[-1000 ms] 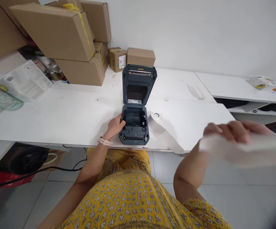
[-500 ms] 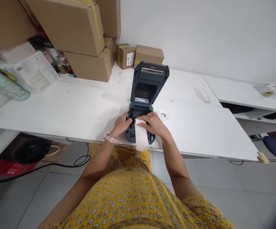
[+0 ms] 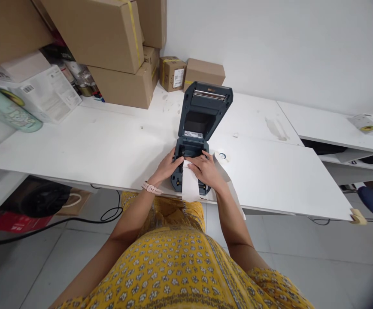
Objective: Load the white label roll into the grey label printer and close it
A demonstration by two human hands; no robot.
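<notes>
A dark blue-grey label printer (image 3: 177, 177) stands near the table's front edge, its lid (image 3: 205, 113) raised and tilted back. My right hand (image 3: 208, 171) reaches into the printer and grips a small white label roll, its fingers covering most of it. From that roll a paper strip (image 3: 190, 186) runs down over the printer's front and past the table edge. My left hand (image 3: 166, 167) is closed around the printer's left side wall, with the thumb over the inside, close to the roll. Beside my right wrist lies a second white roll (image 3: 221, 157), its loose strip (image 3: 238, 198) hanging over the edge.
Cardboard boxes (image 3: 122, 86) are stacked at the back left, with smaller cartons (image 3: 204, 72) behind the printer. A mint-green bottle (image 3: 10, 109) and a white box (image 3: 49, 94) are at the far left. An open shelf (image 3: 350, 154) is at the right.
My left thumb has moved right, closer to the roll. The label roll sits lower between my hands. The second roll's strip now shows past my right forearm. The view has shifted slightly.
</notes>
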